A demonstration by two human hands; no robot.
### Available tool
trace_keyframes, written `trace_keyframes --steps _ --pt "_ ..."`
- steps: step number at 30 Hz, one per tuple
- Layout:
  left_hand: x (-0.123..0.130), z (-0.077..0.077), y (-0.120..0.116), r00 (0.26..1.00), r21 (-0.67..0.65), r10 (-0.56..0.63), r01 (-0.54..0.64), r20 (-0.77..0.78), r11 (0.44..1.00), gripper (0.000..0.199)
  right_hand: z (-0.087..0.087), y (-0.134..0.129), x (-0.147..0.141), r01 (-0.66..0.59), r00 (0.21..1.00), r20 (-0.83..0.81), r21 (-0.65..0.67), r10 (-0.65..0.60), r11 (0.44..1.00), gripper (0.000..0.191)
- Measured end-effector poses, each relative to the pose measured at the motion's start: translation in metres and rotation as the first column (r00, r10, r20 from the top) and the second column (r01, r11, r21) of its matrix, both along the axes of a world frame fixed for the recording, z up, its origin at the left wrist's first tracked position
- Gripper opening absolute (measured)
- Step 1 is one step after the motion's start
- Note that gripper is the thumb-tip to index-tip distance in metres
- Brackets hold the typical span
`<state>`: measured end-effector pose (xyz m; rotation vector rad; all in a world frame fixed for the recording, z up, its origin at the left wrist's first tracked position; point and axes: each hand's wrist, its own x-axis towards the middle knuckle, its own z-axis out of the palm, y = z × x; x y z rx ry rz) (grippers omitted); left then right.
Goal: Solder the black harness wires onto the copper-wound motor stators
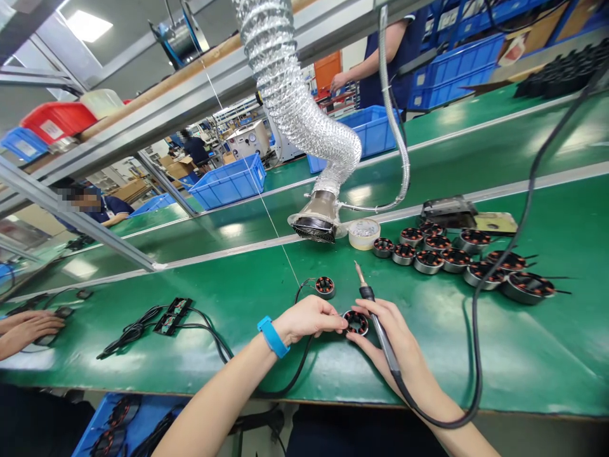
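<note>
My right hand [397, 339] holds a soldering iron [384, 339], its tip pointing up and away over the green bench. The thumb and a finger of that hand also touch the right side of a small round motor stator [356, 322] with copper windings. From the left, my left hand [311, 317], a blue band [273, 337] on its wrist, pinches at the stator's near-left rim. Whether a fine wire is also between those fingertips is hard to see. Just beyond lies another stator [325, 287] with a dark lead. A thin strand [271, 219] runs down from an overhead spool [178, 38].
Several motor stators [428, 260] stand grouped at the right. A fume extractor nozzle [314, 219] hangs at centre beside a round tub [364, 233]. Coiled cables with a dark board [173, 316] lie left. A co-worker's hands [31, 330] rest at the far left. A blue bin [102, 422] sits below.
</note>
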<state>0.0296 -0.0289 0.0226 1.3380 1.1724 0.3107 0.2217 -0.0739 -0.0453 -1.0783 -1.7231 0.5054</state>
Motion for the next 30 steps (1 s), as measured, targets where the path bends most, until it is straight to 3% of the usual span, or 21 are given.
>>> trace_keyframes --steps 13,16,20,24,27,30 --pt "-0.016 0.000 -0.006 0.991 -0.071 0.117 -0.113 0.063 0.991 0.038 0.001 0.001 0.000 0.020 0.999 0.025 0.029 -0.021 0.999 0.045" --pt "-0.020 0.000 -0.004 0.985 -0.008 0.152 -0.152 0.080 0.988 0.039 0.003 0.001 0.001 0.033 0.999 0.037 0.050 -0.035 0.998 0.044" --pt "-0.033 -0.002 0.010 0.978 0.231 0.206 -0.209 0.035 0.950 0.034 0.005 0.000 0.003 0.071 0.997 0.024 0.087 -0.073 0.994 0.043" --pt "-0.045 0.003 0.021 0.950 0.474 0.290 -0.202 -0.119 0.857 0.025 0.007 -0.002 0.002 0.113 0.994 -0.015 0.066 -0.113 0.991 0.039" --pt "-0.039 0.010 0.015 0.902 0.718 0.394 -0.155 -0.178 0.679 0.022 0.008 -0.002 0.001 0.146 0.989 -0.037 0.062 -0.144 0.987 0.037" --pt "-0.018 0.013 0.001 0.925 0.850 0.270 0.095 -0.268 0.519 0.028 0.005 0.000 0.003 0.172 0.984 -0.055 0.079 -0.168 0.982 0.034"
